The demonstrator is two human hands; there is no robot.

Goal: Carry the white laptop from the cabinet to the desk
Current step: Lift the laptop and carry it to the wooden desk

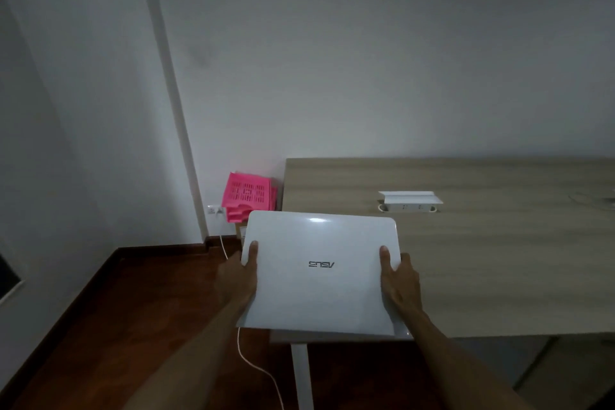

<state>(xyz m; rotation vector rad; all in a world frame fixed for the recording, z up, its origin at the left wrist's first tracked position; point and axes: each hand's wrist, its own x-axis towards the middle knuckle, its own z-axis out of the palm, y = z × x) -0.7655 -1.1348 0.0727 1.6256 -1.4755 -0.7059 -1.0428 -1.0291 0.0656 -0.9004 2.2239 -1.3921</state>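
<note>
Both hands have a firm grip on the closed white laptop (pixel 321 273), one on each side edge: the left hand (pixel 238 276) wraps the left edge with its thumb lying flat on the lid, and the right hand (pixel 399 280) does the same on the right edge, thumb on top and the other fingers hidden underneath. The laptop is held roughly level, lid up, its logo reading upside down from where the person stands, with a small glare spot near its far edge. It sits over the near left corner of the bench (pixel 482 260), partly overhanging that corner toward the floor; whether its underside is touching the wood or is just above it, I cannot tell. The bench is a pale wood-grain top on a white leg (pixel 301 376), pushed against a plain white wall. Set into the top, well beyond the laptop, is a white socket box (pixel 409 203) with its lid flipped up. Past the bench's left end, against the wall, stands a stack of pink plastic baskets (pixel 248 196), and beside them a wall socket (pixel 214 210) low on the wall. A white cable (pixel 256 368) trails across the dark reddish wooden floor (pixel 100 326) below the laptop.
</note>
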